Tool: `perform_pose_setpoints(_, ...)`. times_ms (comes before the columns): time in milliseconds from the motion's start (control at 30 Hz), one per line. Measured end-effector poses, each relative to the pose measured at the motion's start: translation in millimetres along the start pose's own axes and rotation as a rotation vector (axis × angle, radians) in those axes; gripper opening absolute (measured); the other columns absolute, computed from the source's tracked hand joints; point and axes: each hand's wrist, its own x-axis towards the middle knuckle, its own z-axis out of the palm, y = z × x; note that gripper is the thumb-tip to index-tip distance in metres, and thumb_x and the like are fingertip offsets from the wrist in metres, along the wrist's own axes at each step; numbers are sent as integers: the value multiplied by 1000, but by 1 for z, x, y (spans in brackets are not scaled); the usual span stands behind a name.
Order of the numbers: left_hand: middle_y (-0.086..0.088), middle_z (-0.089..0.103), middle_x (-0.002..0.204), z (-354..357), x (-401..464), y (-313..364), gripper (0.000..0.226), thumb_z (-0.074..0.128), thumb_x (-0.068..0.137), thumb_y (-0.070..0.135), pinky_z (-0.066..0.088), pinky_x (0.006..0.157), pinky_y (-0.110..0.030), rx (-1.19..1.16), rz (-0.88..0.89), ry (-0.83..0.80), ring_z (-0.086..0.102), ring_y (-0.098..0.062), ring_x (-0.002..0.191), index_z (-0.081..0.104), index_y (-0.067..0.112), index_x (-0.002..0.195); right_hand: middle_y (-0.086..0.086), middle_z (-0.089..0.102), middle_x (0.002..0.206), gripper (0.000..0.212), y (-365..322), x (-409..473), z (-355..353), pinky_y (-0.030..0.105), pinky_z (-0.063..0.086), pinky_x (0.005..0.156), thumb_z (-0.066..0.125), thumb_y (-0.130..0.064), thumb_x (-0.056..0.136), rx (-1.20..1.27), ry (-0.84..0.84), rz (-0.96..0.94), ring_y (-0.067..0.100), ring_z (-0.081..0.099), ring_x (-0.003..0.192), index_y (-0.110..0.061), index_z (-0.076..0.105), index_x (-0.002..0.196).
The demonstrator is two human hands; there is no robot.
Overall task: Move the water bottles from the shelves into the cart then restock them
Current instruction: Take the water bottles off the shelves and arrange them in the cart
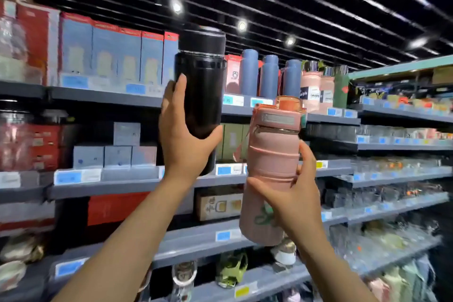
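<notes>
Across the whole view run grey store shelves (pixel 117 187), tier on tier, and everything else sits relative to them. On the top tier at the left stands a row of red-and-blue boxed flasks (pixel 115 56); further right on that same tier stand three blue bottles (pixel 269 76) upright side by side, then a few pink bottles (pixel 316 91) with labels, and a green one just beyond them. Blue and white price tags (pixel 73 176) line the shelf edges. The tier below holds small grey boxes (pixel 117 155) at the left, and the lower tiers at the right carry clear glassware, too blurred to make out singly.

In front of the shelves, raised up to the top tier, is a tall black bottle (pixel 203 95), upright, its wide cap level with the boxed flasks. The left hand (pixel 182 135) grasps its lower body, fingers laid up its left side and thumb hooked round the right.

To the right of it and lower, before the middle tiers, is a pink bottle (pixel 269 174) with a ribbed sleeve, an orange lid and a green print near its base, tilted slightly with its top to the right. The right hand (pixel 291 203) clasps its lower half, thumb across the front and fingers wrapped behind.

The two bottles are near each other but apart.
</notes>
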Motion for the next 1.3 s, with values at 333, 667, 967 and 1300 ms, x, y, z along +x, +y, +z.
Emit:
perform_pose_setpoints(333, -9, 26, 154, 165, 154, -55, 100, 79, 68, 14, 10, 104, -3, 91, 239, 189, 17, 5, 131, 22, 20, 149, -18, 55, 117, 103, 80, 186, 3, 28, 49, 79, 88, -37, 56, 133, 51, -134, 8, 59, 102, -47, 26, 138)
perform_pose_setpoints(667, -15, 13, 157, 279, 209, -114, 97, 77, 72, 10, 9, 111, -11, 242, 337, 223, 15, -16, 141, 20, 26, 148, -36, 48, 112, 108, 128, 291, 3, 21, 45, 77, 88, -44, 52, 350, -35, -232, -6, 55, 101, -49, 23, 138)
perform_pose_setpoints(967, -11, 7, 158, 314, 211, -165, 94, 72, 80, 17, 20, 112, -48, 462, 188, 169, 15, -32, 142, 10, 36, 148, -37, 57, 100, 99, 168, 322, -3, 9, 49, 65, 89, -38, 49, 431, -130, -192, -15, 58, 90, -57, 29, 127)
perform_pose_setpoints(1300, -9, 2, 157, 313, 217, -188, 100, 74, 80, 14, 24, 110, -52, 461, -130, 46, 14, -39, 140, 7, 40, 150, -24, 55, 117, 108, 180, 335, 20, 31, 52, 83, 85, -49, 42, 438, -151, -196, 2, 61, 102, -49, 29, 134)
